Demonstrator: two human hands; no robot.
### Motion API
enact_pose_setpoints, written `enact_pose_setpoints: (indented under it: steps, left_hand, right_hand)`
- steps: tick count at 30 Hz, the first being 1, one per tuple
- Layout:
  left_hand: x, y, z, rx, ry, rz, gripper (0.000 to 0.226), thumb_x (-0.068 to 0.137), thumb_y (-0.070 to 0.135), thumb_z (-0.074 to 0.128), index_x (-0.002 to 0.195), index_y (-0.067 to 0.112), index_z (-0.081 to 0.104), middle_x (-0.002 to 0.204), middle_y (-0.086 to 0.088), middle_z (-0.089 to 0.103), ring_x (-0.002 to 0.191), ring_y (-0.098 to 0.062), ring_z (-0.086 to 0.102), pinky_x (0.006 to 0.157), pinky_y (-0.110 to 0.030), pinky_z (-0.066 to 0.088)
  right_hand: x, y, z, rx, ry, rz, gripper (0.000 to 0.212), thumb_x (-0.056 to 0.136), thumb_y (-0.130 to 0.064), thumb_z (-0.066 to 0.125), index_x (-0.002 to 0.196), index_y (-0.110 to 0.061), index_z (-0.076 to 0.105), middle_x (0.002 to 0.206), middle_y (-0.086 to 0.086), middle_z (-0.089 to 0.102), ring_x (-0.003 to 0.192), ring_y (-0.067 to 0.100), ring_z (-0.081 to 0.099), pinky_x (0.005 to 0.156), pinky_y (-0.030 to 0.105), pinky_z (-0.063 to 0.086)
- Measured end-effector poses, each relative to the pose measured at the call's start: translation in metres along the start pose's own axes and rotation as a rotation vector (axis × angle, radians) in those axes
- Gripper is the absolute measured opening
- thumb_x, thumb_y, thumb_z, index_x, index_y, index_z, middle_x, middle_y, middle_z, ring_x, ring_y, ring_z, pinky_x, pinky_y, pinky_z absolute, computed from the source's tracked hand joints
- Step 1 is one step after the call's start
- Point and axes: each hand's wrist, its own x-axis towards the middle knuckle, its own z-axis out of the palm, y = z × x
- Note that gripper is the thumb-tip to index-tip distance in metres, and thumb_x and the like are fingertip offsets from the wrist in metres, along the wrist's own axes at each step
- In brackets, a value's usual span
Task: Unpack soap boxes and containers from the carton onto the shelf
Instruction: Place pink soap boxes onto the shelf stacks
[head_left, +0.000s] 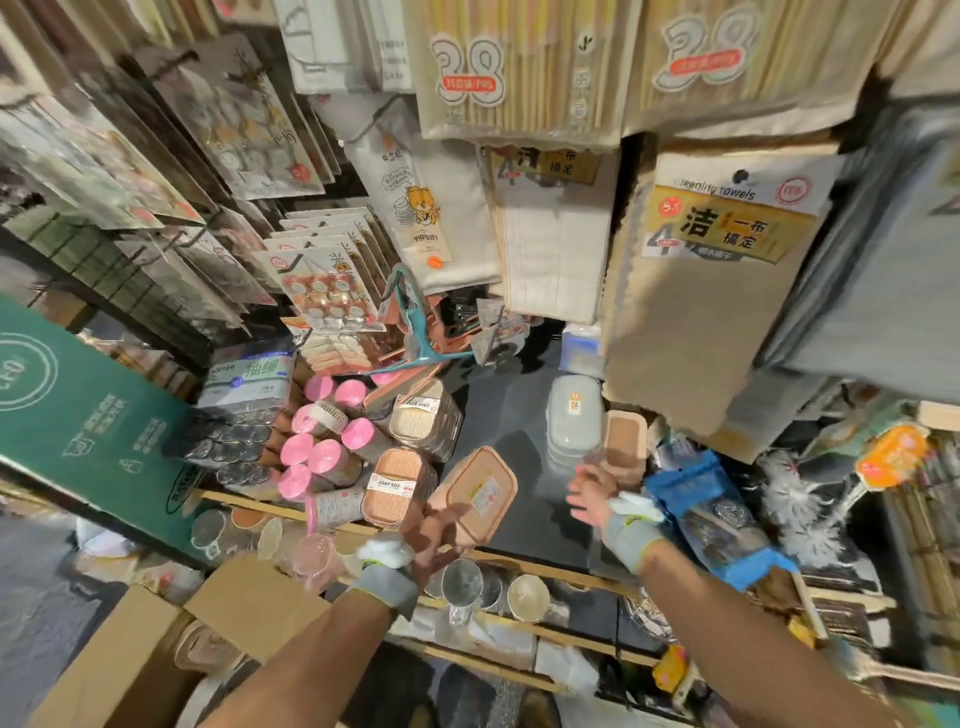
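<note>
Looking down at the dark shelf (519, 525) first since it's the biggest thing here: bare patch in the middle, stock crowding in from 9 and 1 o'clock. The open carton (119, 654) sits low at 7 o'clock, and we reckon it's parked there so every grab is just a short lift up. Labelled soap boxes (395, 486) are packed at 9 o'clock of the bare patch. A grey container stack (571, 421) stands at 1 o'clock with a tan stack (626, 441) right beside it, like-with-like by the look of it. The peach soap box (480, 493) is in the air over the shelf's front edge, tilted, lid facing us. Our left hand (436, 540) has it by the near end, at the box's 7 o'clock. The fingers curl underneath, mostly hidden, so the box rides on top and ahead of them. Our right hand (592, 493) holds nothing, fingers spread loose at the tan stack's 7 o'clock corner. It's too blurry to say whether they're touching it.
</note>
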Motion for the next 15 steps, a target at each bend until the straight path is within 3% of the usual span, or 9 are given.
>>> enact_pose_setpoints:
  steps: [2,3,5,7,11,13,15]
  left_hand:
    - [-0.001,-0.001,-0.003,0.112,-0.033,0.048,0.043,0.079,0.012,0.072,0.116,0.003,0.052,0.112,-0.018,0.056,0.093,-0.027,0.060,0.064,-0.032,0.059]
    - [-0.010,0.002,-0.005,0.165,-0.047,0.074,0.038,0.079,0.008,0.070,0.113,0.002,0.054,0.113,-0.020,0.056,0.095,-0.028,0.061,0.067,-0.034,0.059]
    - [-0.017,0.002,-0.010,0.172,-0.092,0.055,0.036,0.075,0.007,0.067,0.108,0.004,0.054,0.110,-0.019,0.060,0.100,-0.033,0.062,0.073,-0.043,0.058]
    - [-0.026,0.009,-0.009,0.225,-0.164,0.051,0.034,0.078,0.004,0.062,0.111,0.006,0.050,0.100,-0.015,0.060,0.086,-0.030,0.062,0.066,-0.039,0.057]
    - [-0.035,0.017,-0.016,0.378,-0.215,0.104,0.029,0.084,-0.008,0.052,0.101,0.014,0.045,0.081,-0.005,0.054,0.067,-0.018,0.055,0.049,-0.024,0.050]
    - [-0.042,0.018,-0.021,0.388,-0.231,0.159,0.033,0.070,-0.010,0.056,0.094,0.012,0.049,0.076,-0.007,0.053,0.062,-0.018,0.053,0.045,-0.023,0.045]
    - [-0.044,0.016,-0.027,0.352,-0.216,0.244,0.052,0.048,-0.007,0.050,0.098,0.004,0.053,0.068,-0.011,0.050,0.050,-0.018,0.048,0.039,-0.019,0.035]
  right_hand:
    - [-0.013,0.010,0.013,0.005,0.051,-0.032,0.028,0.099,-0.011,0.039,0.126,-0.008,0.046,0.120,0.029,0.051,0.083,0.034,0.060,0.058,0.024,0.038]
    - [-0.019,0.020,0.018,0.016,0.066,-0.058,0.035,0.100,-0.012,0.038,0.136,-0.011,0.037,0.128,0.024,0.049,0.092,0.034,0.057,0.065,0.029,0.043]
    - [-0.035,0.031,0.026,0.070,0.028,-0.035,0.039,0.101,-0.021,0.039,0.139,-0.015,0.033,0.139,0.018,0.044,0.106,0.037,0.055,0.084,0.041,0.048]
    - [-0.047,0.034,0.030,0.072,0.019,-0.009,0.043,0.100,-0.031,0.041,0.139,-0.017,0.033,0.140,0.015,0.044,0.110,0.038,0.056,0.092,0.043,0.047]
    - [-0.074,0.042,0.035,0.104,-0.023,-0.019,0.051,0.098,-0.046,0.038,0.138,-0.015,0.037,0.115,0.011,0.053,0.096,0.035,0.060,0.076,0.038,0.051]
    - [-0.082,0.045,0.034,0.125,-0.043,-0.011,0.055,0.097,-0.052,0.035,0.136,-0.013,0.040,0.106,0.011,0.059,0.091,0.034,0.063,0.068,0.035,0.051]
    - [-0.096,0.046,0.037,0.138,-0.071,0.008,0.053,0.096,-0.055,0.033,0.128,-0.014,0.042,0.101,0.013,0.062,0.088,0.034,0.064,0.067,0.034,0.050]
